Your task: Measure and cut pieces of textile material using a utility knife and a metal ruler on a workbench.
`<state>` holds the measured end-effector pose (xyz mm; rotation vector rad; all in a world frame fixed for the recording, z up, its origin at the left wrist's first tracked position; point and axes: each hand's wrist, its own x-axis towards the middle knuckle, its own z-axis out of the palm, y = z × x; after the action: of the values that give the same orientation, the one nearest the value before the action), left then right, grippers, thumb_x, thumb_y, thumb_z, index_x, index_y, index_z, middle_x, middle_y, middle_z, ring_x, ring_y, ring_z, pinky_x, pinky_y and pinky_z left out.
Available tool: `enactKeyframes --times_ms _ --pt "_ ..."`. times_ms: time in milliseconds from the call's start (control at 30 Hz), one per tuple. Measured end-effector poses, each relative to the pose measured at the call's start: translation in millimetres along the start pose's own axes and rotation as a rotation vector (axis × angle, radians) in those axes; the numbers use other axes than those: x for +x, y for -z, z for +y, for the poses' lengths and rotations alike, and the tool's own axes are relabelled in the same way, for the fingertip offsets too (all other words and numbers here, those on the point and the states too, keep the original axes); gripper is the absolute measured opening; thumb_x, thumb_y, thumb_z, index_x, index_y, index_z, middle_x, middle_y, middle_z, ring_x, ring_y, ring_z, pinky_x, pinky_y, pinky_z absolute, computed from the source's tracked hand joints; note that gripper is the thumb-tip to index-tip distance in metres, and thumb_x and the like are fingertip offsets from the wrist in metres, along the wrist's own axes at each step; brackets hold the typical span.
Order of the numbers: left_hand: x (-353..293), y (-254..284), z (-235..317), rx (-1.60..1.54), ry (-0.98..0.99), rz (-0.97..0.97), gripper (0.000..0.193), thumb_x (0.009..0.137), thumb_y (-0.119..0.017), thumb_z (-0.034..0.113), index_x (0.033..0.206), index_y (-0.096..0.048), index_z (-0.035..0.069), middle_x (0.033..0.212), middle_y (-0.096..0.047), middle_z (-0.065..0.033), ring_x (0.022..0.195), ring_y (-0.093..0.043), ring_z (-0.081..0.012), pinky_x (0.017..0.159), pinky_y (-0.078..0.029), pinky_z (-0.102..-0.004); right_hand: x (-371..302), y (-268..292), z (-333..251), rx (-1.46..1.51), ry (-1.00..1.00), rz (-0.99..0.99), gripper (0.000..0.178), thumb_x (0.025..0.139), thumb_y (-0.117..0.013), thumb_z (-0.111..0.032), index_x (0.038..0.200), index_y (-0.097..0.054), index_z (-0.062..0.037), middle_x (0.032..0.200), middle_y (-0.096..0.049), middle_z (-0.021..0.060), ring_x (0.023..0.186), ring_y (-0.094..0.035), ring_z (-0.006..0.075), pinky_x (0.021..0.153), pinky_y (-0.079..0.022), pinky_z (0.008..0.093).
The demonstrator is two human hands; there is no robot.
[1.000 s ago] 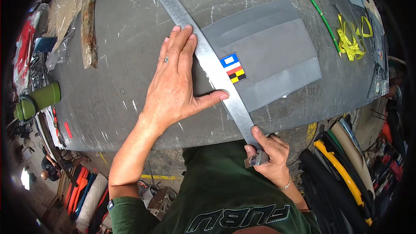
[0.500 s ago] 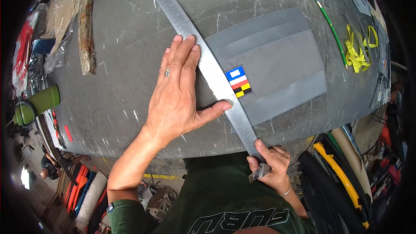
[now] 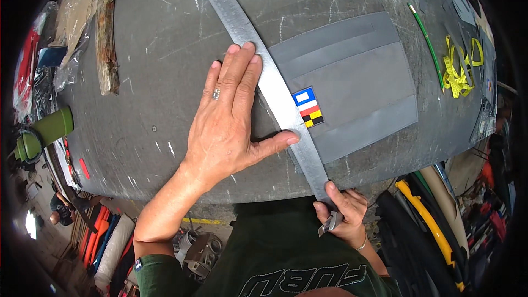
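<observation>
Left grip [image 3: 223, 126]: spread flat, touching ruler [image 3: 276, 91]; uneven pressure could pivot it.
Right grip [image 3: 346, 212]: clasping ruler's end; metal piece [image 3: 330, 223] unclear; tugging could drag grey panel [image 3: 363, 71].

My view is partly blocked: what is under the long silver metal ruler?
The scratched dark-grey tabletop shows on both sides of the ruler, with the flat grey stitched panel along its right edge. The strip directly beneath is covered and cannot be seen.

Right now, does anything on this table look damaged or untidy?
Yes: the yellow tape lies in a tangle beside the green pencil rather than rolled, and the dark tabletop has pale scratch-like marks, so it looks worn.
</observation>
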<state>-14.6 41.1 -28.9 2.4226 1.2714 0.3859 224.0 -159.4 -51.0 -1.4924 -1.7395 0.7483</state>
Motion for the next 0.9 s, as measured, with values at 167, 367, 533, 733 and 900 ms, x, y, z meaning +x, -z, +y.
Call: enactKeyframes --times_ms 167,367,533,733,900 --pt "0.8 -0.1 1.1 0.023 0.007 -0.018 0.124 0.067 -0.085 0.067 0.157 -0.035 -0.002 0.165 -0.032 -0.0245 0.154 -0.030 -0.0431 0.125 -0.022 -0.0608 -0.2 0.7 -1.6 0.003 -0.014 -0.002 0.062 0.075 -0.085 -0.008 0.134 -0.066 -0.0003 0.064 -0.062 0.0056 0.049 -0.057 0.0210 0.053 -0.046 0.0320" --pt "0.4 -0.7 1.8 0.035 0.024 -0.027 0.125 0.068 -0.084 0.068 0.159 -0.034 0.000 0.166 -0.031 -0.0225 0.155 -0.028 -0.0414 0.126 -0.021 -0.0596 -1.3 2.2 -2.8 0.028 -0.036 -0.024 0.064 0.074 -0.085 -0.007 0.134 -0.066 -0.0001 0.069 -0.067 0.0078 0.053 -0.061 0.0227 0.056 -0.049 0.0324" --pt "2.0 -0.7 2.6 0.041 0.033 -0.035 0.124 0.067 -0.084 0.068 0.159 -0.035 -0.001 0.166 -0.032 -0.0224 0.156 -0.028 -0.0393 0.126 -0.021 -0.0574 -1.6 3.3 -3.9 0.023 -0.050 -0.034 0.066 0.073 -0.085 -0.006 0.136 -0.065 -0.0003 0.070 -0.068 0.0080 0.054 -0.061 0.0228 0.057 -0.049 0.0325" --pt "1.9 -0.2 2.8 0.049 0.037 -0.040 0.124 0.068 -0.084 0.068 0.158 -0.036 -0.001 0.166 -0.033 -0.0220 0.156 -0.027 -0.0393 0.126 -0.021 -0.0570 -1.5 2.0 -3.4 0.024 -0.045 -0.023 0.066 0.074 -0.085 -0.006 0.136 -0.065 -0.0009 0.069 -0.066 0.0073 0.053 -0.060 0.0228 0.056 -0.048 0.0325" --pt "1.8 -0.6 3.2 0.050 0.033 -0.034 0.123 0.068 -0.085 0.068 0.158 -0.037 -0.001 0.166 -0.033 -0.0219 0.156 -0.028 -0.0393 0.126 -0.022 -0.0569 -1.6 0.7 -3.3 0.038 -0.048 0.005 0.068 0.073 -0.086 -0.008 0.138 -0.066 -0.0043 0.066 -0.063 0.0048 0.051 -0.055 0.0211 0.054 -0.046 0.0320"
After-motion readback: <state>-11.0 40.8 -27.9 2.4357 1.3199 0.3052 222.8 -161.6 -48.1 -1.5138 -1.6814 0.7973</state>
